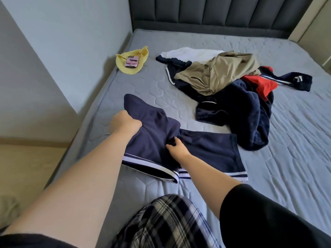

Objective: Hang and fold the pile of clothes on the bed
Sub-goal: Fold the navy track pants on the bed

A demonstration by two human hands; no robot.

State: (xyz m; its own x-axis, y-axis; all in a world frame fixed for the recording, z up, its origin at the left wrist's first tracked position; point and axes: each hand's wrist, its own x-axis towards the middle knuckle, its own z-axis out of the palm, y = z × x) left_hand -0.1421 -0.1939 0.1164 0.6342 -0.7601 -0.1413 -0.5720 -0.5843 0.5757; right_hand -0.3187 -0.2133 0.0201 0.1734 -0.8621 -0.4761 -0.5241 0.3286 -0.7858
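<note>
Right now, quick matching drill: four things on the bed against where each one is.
Things:
1. navy shorts
2. phone
3. khaki garment
4. red garment

Places:
A. on top of the pile
B. on the yellow cloth
C. right side of the pile
D. gripped by the left hand and right hand

Pairs: 1-D, 2-B, 3-A, 4-C

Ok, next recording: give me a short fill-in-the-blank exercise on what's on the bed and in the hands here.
1. The left hand and right hand both grip a ____ garment with white-striped hems.
2. The phone lies on a ____ cloth.
3. The clothes pile lies to the ____ of the phone, as the person sees it.
Missing words: navy; yellow; right.
</note>
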